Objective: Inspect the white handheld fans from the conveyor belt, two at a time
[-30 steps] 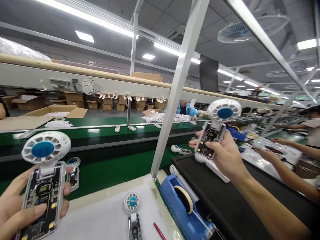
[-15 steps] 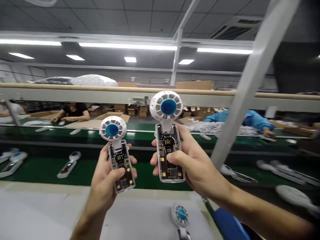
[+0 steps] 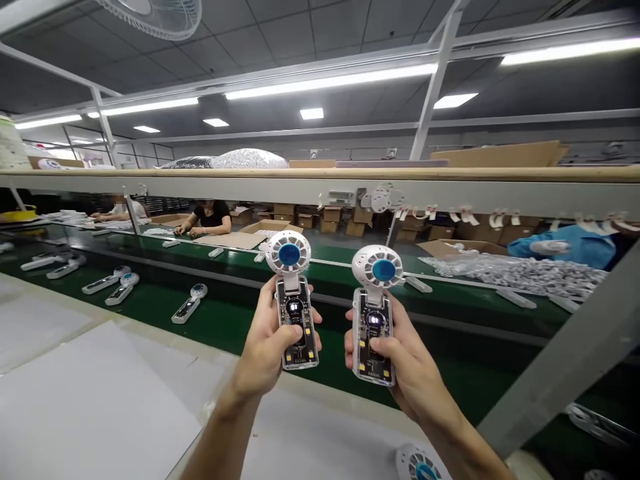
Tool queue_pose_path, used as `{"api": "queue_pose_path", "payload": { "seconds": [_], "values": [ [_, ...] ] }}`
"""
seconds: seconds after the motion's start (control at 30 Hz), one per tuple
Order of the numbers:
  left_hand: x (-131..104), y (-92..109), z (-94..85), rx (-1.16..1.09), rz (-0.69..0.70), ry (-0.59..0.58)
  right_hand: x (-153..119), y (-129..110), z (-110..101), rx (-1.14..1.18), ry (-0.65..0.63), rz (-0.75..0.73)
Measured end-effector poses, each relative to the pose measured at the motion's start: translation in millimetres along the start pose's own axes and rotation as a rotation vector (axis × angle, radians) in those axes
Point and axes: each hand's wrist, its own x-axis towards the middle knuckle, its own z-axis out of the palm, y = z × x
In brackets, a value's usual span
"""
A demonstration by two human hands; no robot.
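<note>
My left hand (image 3: 270, 347) grips a small handheld fan (image 3: 299, 320) upright, its thumb on the clear front with the circuit board behind. In my right hand (image 3: 400, 353) is a similar fan (image 3: 374, 333), also upright, with the thumb pressed on its front. Both have white round heads with blue centres, and both small displays are lit white. The two fans stand side by side without touching. Below my right hand, another fan (image 3: 420, 463) lies on the white work surface, cut off by the frame's bottom edge.
Beyond the white work surface (image 3: 75, 400) runs a green conveyor belt (image 3: 230, 327) with several fans lying on it. A slanted grey post (image 3: 565, 360) rises at the right. Across the belt are a person in black (image 3: 213, 217), a blue sleeve (image 3: 585, 247) and piled white parts (image 3: 520, 273).
The view has swung left. My hands have come closer together and the right fan is held lower. The displays, dim yellowish before, now glow white.
</note>
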Motion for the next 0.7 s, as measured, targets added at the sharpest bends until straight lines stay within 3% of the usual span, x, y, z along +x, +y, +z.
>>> {"api": "queue_pose_path", "payload": {
  "seconds": [0.33, 0.7],
  "values": [
    [8, -29, 19.0, -0.019, -0.110, -0.071, -6, 9, -45, -0.036, -0.059, 0.063],
    [12, -44, 30.1, -0.061, -0.237, -0.072, -1, 13, -56, -0.004, -0.006, -0.019]
  ]
}}
